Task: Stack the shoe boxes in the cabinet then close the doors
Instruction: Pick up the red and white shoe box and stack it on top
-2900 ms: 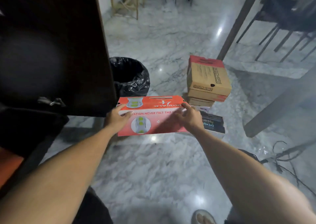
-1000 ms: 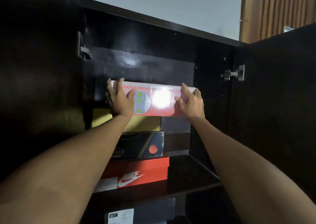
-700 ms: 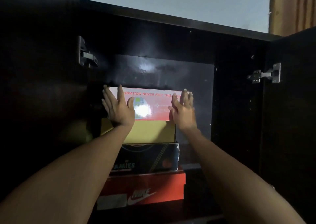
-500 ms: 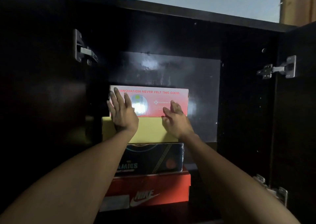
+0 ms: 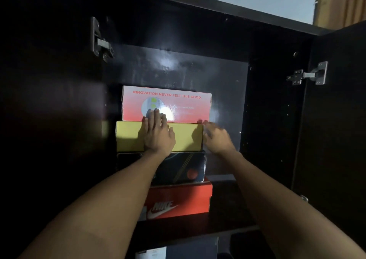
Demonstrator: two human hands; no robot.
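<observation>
Fingertips of left hand (image 5: pixel 158 134) touch pink box's (image 5: pixel 178 104) lower front edge.

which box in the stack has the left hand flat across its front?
The yellow box, second from top. The left hand lies over its front, fingertips reaching the pink-red box above. The black box and red Nike box sit lower, untouched.
</observation>
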